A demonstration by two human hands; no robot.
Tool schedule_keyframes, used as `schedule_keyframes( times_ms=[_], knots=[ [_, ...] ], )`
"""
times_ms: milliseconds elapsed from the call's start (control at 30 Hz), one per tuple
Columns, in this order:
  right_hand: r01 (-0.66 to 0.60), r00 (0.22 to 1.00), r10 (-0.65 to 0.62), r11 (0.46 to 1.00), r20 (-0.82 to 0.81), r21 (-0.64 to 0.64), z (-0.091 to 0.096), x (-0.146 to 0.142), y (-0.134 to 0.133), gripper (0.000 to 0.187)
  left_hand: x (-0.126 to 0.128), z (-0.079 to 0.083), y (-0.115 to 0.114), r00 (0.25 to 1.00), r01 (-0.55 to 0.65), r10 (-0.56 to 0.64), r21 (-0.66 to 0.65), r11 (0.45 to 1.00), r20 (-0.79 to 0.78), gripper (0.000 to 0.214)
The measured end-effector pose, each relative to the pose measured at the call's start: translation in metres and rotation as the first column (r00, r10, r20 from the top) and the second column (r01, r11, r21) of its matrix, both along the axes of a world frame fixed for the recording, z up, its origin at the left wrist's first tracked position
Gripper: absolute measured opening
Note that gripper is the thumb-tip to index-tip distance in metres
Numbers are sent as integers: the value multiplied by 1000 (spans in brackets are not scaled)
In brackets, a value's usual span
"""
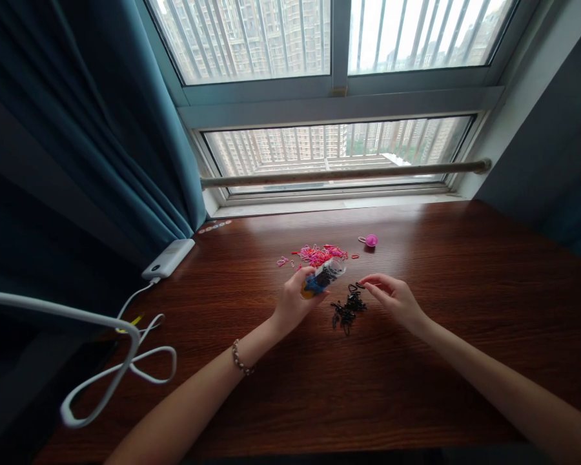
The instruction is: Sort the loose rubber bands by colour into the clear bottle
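My left hand [294, 298] is closed around a small clear container [323, 276], tilted with its mouth toward the upper right. Dark bits show inside it, along with blue and yellow at its lower end. A pile of small black rubber bands [348, 310] lies on the table between my hands. At the pile's upper right edge, the thumb and fingertips of my right hand [392, 298] pinch a black band [360, 285]. Just beyond the container are loose pink and red rubber bands [319, 254], partly hidden by it.
A round pink lid [370, 241] with a loop lies farther back on the brown wooden table [445, 271]. At the left are a white power strip [168, 258] and its looped white cable [101, 316], beside a blue curtain [169, 168]. A window with a rail [343, 175] stands behind.
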State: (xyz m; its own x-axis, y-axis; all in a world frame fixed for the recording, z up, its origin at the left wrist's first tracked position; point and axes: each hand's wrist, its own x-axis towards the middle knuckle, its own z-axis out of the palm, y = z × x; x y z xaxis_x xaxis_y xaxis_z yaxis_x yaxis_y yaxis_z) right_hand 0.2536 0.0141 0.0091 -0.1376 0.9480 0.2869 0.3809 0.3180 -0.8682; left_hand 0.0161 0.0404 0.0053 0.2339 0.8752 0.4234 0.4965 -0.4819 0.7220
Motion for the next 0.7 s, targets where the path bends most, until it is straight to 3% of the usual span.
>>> schedule_keyframes(
  times_ms=[167, 267, 367, 567, 700],
  knots=[
    [-48, 951, 2, 989, 310, 139, -7, -11, 14, 23, -22, -13, 0, 992, -49, 54, -46, 998, 117, 43],
    [-36, 883, -46, 986, 468, 166, -16, -18, 9, 47, -26, -22, 1, 974, -47, 59, -60, 997, 217, 43],
    [-84, 833, -4, 988, 554, 133, -23, -23, -3, 65, -24, -27, 0, 973, -43, 57, -63, 997, 225, 43],
    [-146, 862, 79, 985, 500, 96, -27, -26, -9, 24, -21, -24, -3, 996, -42, 44, -31, 999, 83, 37],
    [-132, 875, 69, 986, 479, 98, -30, -22, -3, 17, -21, -19, -6, 999, -32, 34, 60, 998, -23, 33]
  ],
)
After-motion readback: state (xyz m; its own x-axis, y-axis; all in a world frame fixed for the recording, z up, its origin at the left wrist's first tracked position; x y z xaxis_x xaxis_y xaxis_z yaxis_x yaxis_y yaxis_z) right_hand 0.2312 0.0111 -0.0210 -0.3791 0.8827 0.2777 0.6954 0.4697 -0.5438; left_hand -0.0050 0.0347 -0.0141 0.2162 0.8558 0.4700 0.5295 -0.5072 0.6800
